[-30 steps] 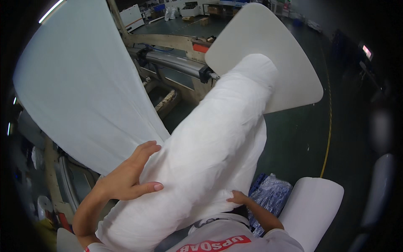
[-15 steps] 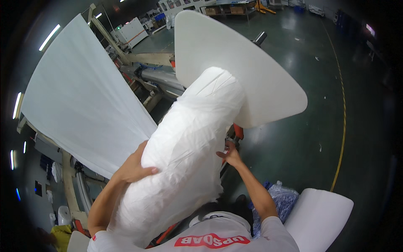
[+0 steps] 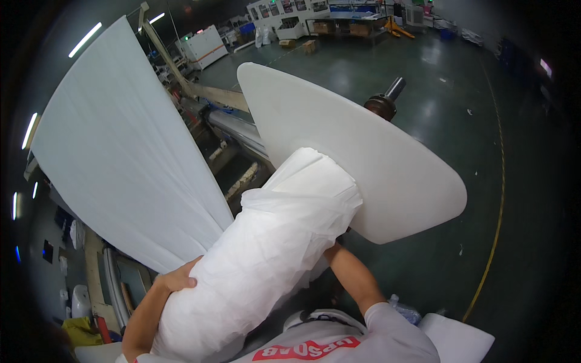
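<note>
Fingers of left hand laid on white roll; right fingers hidden

Left hand rests open on the roll's left flank, thumb on top, not clenched. Right forearm reaches in from the other side; right hand is behind the roll, so can't tell if it's grasping. Roll lies between the 2 arms: rightward of left fingers, leftward of right forearm. Long axis slants from lower left, near grey shirt, to upper right, up against white plate. Right arm is nearer the plate end, left hand nearer the lower end. White sheet hangs left, its lower edge beside roll and left hand.
</note>
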A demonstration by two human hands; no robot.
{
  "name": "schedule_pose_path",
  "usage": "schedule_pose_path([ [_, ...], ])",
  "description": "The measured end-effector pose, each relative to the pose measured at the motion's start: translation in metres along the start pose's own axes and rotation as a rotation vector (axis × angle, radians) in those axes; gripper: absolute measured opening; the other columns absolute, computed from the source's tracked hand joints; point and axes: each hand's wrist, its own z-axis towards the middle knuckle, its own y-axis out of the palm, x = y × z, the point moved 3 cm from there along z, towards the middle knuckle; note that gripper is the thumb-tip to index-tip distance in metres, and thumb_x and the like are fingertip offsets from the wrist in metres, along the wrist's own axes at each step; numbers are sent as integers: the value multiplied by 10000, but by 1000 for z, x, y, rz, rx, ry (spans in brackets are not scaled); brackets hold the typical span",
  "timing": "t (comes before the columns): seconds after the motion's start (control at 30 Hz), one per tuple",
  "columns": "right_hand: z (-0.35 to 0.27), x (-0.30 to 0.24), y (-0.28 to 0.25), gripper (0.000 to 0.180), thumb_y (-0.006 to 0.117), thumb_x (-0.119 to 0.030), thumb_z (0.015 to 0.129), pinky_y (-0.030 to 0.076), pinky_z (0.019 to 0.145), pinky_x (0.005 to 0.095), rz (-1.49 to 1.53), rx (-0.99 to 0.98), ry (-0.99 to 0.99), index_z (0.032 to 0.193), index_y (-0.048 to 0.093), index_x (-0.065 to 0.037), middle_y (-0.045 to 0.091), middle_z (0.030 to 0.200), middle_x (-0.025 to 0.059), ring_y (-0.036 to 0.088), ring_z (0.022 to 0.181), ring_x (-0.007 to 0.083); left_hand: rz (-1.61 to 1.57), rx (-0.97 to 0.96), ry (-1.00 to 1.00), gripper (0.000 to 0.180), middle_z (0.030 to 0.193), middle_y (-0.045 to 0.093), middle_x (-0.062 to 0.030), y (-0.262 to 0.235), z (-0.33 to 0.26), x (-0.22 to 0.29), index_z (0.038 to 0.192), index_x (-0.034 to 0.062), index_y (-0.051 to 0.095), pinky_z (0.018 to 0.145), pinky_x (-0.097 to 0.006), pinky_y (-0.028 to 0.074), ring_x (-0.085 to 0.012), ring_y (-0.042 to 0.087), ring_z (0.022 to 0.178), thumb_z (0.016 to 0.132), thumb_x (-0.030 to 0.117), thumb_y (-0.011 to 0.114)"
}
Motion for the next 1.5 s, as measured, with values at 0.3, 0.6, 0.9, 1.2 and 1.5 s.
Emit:
schedule_pose_path([
  [0.3,-70,3,-15,441,597,-283,870,440,908,404,265,-439,-134,1195,532,9,608,1103,217,572,1067,313,-31,135,214,739,1327,472,-157,-30,79,89,1353,4,391,1056,-392,326,-278,439,1246,828,469,626],
  [0.6,-95,22,-105,396,539,-324,919,450,769,382,294,-806,153,1096,574,28,627,910,252,597,833,323,595,674,491,466,1163,578,-148,118,118,245,1196,-3,530,954,-377,414,-248,530,1115,840,275,643],
  [0.9,-163,22,-185,593,511,-463,902,456,687,499,124,-952,-31,713,604,92,562,653,305,573,712,492,9,1269,195,153,835,660,-67,383,110,151,902,-14,620,698,-253,499,-115,618,753,789,69,682],
  [1.2,-224,22,-269,598,555,-429,890,426,603,542,66,-1145,-205,621,590,105,541,597,332,593,643,474,477,1556,-215,469,901,627,-192,488,170,120,871,-19,603,725,-397,501,-298,625,823,710,400,740],
  [1.5,-322,65,-311,538,512,-397,916,431,606,541,8,-1531,-454,640,599,57,563,632,301,567,642,486,318,1236,-803,286,746,656,-189,552,207,-31,822,8,645,631,-461,516,-369,653,717,797,286,583],
])
